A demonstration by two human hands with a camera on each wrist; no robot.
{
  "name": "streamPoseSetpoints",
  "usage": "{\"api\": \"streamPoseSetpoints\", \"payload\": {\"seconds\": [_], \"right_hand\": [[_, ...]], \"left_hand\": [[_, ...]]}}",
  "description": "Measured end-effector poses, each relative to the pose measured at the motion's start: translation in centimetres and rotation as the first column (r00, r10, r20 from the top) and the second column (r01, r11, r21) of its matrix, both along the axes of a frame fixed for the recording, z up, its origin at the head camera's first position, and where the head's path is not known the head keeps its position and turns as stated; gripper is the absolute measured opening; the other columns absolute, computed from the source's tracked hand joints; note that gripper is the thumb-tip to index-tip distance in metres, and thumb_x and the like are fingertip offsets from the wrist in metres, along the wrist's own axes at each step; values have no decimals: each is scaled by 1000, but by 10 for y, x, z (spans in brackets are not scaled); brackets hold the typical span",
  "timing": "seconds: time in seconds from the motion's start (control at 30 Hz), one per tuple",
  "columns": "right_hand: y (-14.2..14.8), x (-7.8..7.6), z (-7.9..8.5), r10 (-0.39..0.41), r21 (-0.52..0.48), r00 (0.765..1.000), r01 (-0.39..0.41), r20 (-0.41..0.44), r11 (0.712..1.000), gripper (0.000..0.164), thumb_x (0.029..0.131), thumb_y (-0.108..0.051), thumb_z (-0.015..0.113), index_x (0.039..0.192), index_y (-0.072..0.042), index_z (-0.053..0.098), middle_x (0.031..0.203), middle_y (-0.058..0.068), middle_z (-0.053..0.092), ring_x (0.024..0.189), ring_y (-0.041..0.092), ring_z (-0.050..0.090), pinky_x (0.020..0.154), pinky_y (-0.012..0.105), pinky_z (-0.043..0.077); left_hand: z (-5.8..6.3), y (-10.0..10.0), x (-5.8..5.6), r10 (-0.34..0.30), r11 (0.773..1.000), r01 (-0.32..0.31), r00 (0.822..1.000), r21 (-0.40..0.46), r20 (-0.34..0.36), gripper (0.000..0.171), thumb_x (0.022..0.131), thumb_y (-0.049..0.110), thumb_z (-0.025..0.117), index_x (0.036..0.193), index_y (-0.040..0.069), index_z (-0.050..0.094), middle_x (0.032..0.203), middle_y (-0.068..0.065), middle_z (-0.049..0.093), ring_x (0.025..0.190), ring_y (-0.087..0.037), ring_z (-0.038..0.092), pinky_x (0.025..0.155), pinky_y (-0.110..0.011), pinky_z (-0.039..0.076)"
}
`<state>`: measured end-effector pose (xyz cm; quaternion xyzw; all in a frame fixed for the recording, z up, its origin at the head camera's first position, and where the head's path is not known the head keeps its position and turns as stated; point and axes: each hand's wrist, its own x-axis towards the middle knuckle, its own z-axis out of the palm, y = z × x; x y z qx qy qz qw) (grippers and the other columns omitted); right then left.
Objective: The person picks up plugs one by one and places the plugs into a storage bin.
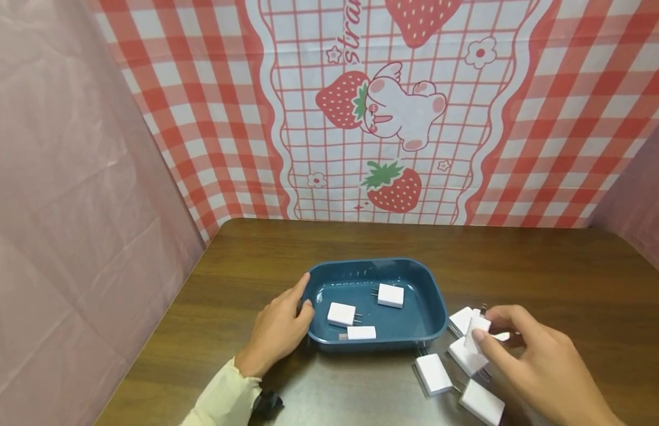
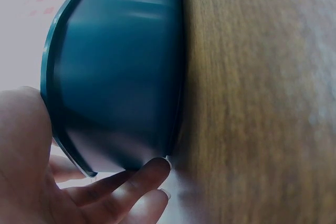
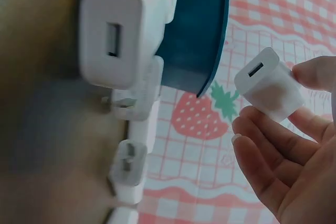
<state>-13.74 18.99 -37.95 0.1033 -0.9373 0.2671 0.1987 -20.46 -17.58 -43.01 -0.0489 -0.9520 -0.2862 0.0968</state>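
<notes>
A deep blue plastic tray (image 1: 377,342) stands on the table with three white charger plugs inside, one of them this charger (image 1: 391,296) with its prongs pointing left. My left hand (image 1: 281,328) grips the tray's left end, thumb at the rim; in the left wrist view its fingers (image 2: 139,187) lie against the outside of the wall. Off the tray's right end, my right hand (image 1: 542,355) pinches a white USB charger (image 3: 273,87) between thumb and fingers. The held charger is raised above the table, with its USB port showing in the right wrist view.
Several more white chargers lie on the table by the tray's near right corner, including one charger (image 1: 433,374) and another charger (image 1: 482,402) nearer the front. A black object (image 1: 268,405) is by my left sleeve. Behind the table (image 1: 255,248) hangs a strawberry-print cloth (image 1: 383,118).
</notes>
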Motion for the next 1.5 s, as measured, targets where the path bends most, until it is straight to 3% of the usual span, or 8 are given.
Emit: {"api": "streamPoseSetpoints", "payload": {"seconds": [0.27, 0.5, 0.73, 0.87, 1.17, 1.5], "right_hand": [[-17, -24, 3, 67, 47, 996, -64, -67, 997, 23, 83, -34, 70, 99, -23, 57, 86, -7, 67, 72, 13, 60, 58, 38, 50], [-23, -33, -3, 76, 48, 992, -71, -105, 996, 19, 85, -33, 68, 98, -24, 58, 86, -8, 67, 70, 10, 60, 56, 39, 49], [-27, -42, -4, 102, 111, 983, -85, -155, 990, 24, 79, -30, 74, 97, -22, 61, 83, -5, 69, 69, 12, 59, 56, 39, 50], [-32, -49, -4, 113, 144, 984, -94, -136, 985, 25, 78, -33, 74, 97, -21, 62, 84, -3, 70, 70, 12, 60, 56, 39, 49], [-46, -59, -6, 133, 222, 991, -129, -7, 967, 27, 81, -38, 71, 99, -20, 62, 83, 0, 67, 66, 13, 53, 54, 35, 45], [-52, -61, -7, 135, 294, 991, -136, 25, 946, 30, 79, -40, 71, 102, -23, 64, 87, 3, 66, 66, 13, 52, 56, 37, 46]], "left_hand": [[0, -1, 0, -4, 1000, 3, 1000, -13, -20, 56, 92, 33, 51, 145, 31, 35, 132, 1, 55, 111, -20, 54, 86, -51, 46], [0, 0, 0, -10, 1000, 10, 999, -19, -42, 55, 92, 33, 51, 145, 29, 37, 129, 0, 58, 107, -21, 56, 83, -51, 47], [1, 1, -1, -5, 1000, 5, 999, -17, -43, 55, 91, 33, 52, 145, 30, 37, 129, 1, 58, 105, -19, 57, 83, -50, 47], [1, 0, 0, -10, 1000, 10, 999, -15, -46, 56, 92, 33, 52, 145, 29, 36, 130, 0, 57, 105, -20, 57, 82, -51, 47], [0, -1, 0, -13, 1000, 12, 999, -15, -45, 55, 92, 33, 52, 145, 30, 37, 132, 1, 56, 109, -20, 55, 84, -51, 47], [0, -1, -1, -3, 1000, 2, 1000, -9, -28, 55, 92, 33, 51, 145, 31, 36, 133, 3, 55, 111, -18, 54, 85, -50, 47]]}}
